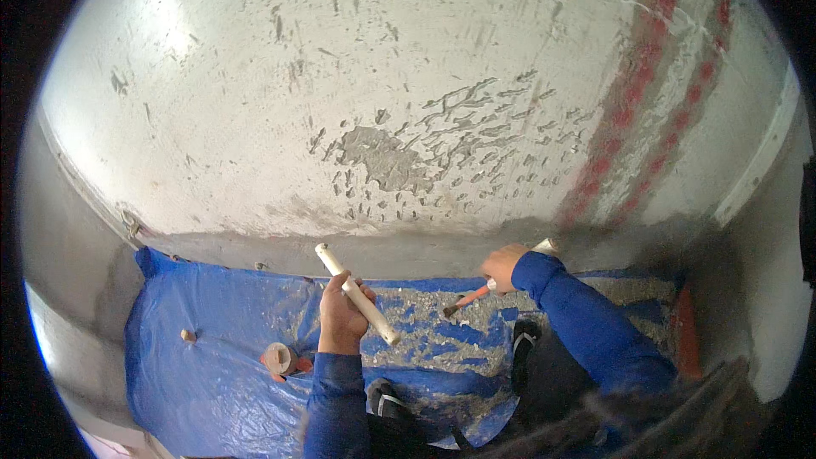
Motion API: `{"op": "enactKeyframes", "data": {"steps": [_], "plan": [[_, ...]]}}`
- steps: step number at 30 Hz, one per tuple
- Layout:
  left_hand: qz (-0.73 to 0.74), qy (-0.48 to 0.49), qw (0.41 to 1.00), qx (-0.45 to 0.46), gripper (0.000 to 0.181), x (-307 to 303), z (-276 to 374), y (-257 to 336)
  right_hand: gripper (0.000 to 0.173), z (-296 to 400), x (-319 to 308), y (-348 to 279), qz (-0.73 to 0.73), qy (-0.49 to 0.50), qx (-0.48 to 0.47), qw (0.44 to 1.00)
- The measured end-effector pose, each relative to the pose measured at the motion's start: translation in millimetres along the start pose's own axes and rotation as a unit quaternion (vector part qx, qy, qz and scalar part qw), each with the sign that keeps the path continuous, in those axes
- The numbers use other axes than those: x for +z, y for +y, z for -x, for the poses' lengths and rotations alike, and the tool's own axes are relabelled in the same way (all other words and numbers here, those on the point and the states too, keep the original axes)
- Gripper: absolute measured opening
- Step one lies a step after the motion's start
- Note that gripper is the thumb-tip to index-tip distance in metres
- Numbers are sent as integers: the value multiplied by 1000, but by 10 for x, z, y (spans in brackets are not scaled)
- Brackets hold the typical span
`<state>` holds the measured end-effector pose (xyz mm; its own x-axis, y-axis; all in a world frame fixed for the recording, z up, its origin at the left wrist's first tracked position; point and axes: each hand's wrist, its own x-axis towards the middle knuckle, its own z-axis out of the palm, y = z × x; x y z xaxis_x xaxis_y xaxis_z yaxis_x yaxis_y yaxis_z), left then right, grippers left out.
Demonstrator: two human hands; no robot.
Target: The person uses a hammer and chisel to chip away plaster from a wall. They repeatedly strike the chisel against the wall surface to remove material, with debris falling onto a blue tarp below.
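A pale, straight tube or rod (pixel 376 322) is gripped in my left hand (pixel 344 315), slanting from upper left to lower right above the sheet. My right hand (pixel 500 269) is closed around a tool with an orange shaft (pixel 475 295) and a small dark head pointing down to the left. A pale cylindrical end (pixel 545 245) shows beyond the right wrist; whether it belongs to the same tool, I cannot tell. Before both hands stands a white-coated wall (pixel 255 159). Its surface has many chip marks and a bare grey patch (pixel 382 156).
A blue plastic sheet (pixel 217 389) covers the floor, with whitish rubble (pixel 414 312) strewn over it. A round tan object (pixel 280 359) with orange parts and a small tan piece (pixel 188 335) lie at left. My shoes (pixel 526 344) are near the rubble. Red stripes (pixel 602 166) mark the wall.
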<state>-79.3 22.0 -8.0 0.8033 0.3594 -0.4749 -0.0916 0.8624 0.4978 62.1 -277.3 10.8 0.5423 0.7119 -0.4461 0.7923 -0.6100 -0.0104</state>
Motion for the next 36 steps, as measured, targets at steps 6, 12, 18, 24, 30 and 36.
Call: {"op": "enactKeyframes", "data": {"steps": [6,12,18,24,30,36], "plan": [[14,8,999,34,27,61,11,36,24,-25,74,79,-5,-28,18,999],[1,18,999,27,29,119,63,-9,29,-31,88,69,-20,-23,45,998],[-26,0,998,52,29,176,167,13,34,-104,84,-2,-8,-68,47,997],[-177,-37,978,102,27,219,245,39,45,-175,142,-30,-26,-48,42,998],[-331,-40,928,166,28,217,213,18,45,-145,67,-94,-80,25,71,994],[-523,-28,781,340,38,234,179,-27,44,-10,-148,-68,-326,205,93,918]]}}
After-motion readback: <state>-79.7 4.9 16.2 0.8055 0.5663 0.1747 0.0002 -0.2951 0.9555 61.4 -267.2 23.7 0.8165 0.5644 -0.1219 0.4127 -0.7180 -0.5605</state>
